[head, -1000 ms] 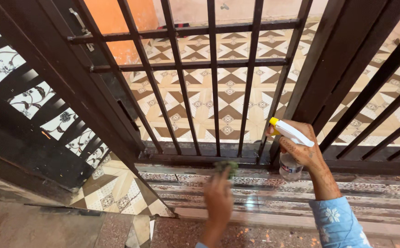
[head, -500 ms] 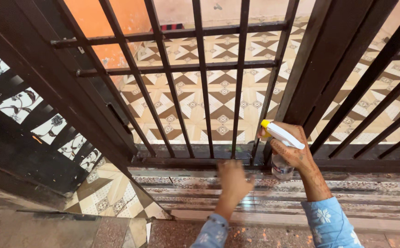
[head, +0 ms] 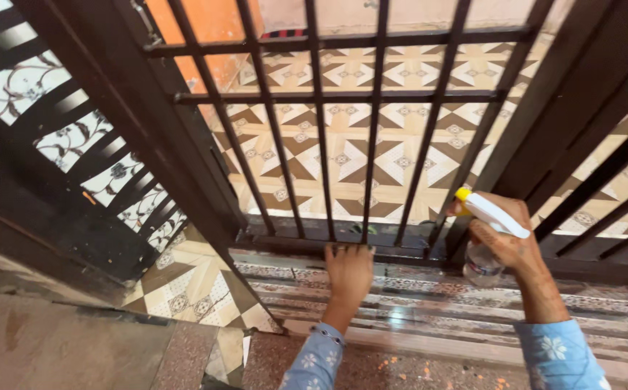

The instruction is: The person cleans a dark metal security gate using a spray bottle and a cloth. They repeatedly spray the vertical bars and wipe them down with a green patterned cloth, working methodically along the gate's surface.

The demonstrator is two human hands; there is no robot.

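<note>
At my nine o'clock a dark gate leaf point(head: 76, 144) with white floral panels stands swung toward me, its lower edge close over the patterned floor tiles point(head: 191, 289). Ahead at twelve o'clock, a dark metal bar gate point(head: 343, 137) rises from a bottom rail point(head: 400, 249), and brown and cream geometric tiles point(head: 343, 155) show through the narrow gaps between its bars. My left hand point(head: 348, 273) lies flat, fingers point(head: 344, 252) spread and released, its tips touching that rail, over a grimy striped threshold point(head: 415, 303). I cannot tell whether anything lies beneath it. At two o'clock my right hand point(head: 507, 235) is clenched around a clear spray bottle point(head: 481, 263) with a white head and yellow nozzle point(head: 463, 193), held just beside a thick gate post point(head: 545, 123). More bars point(head: 610, 173) slant away at three o'clock.
</note>
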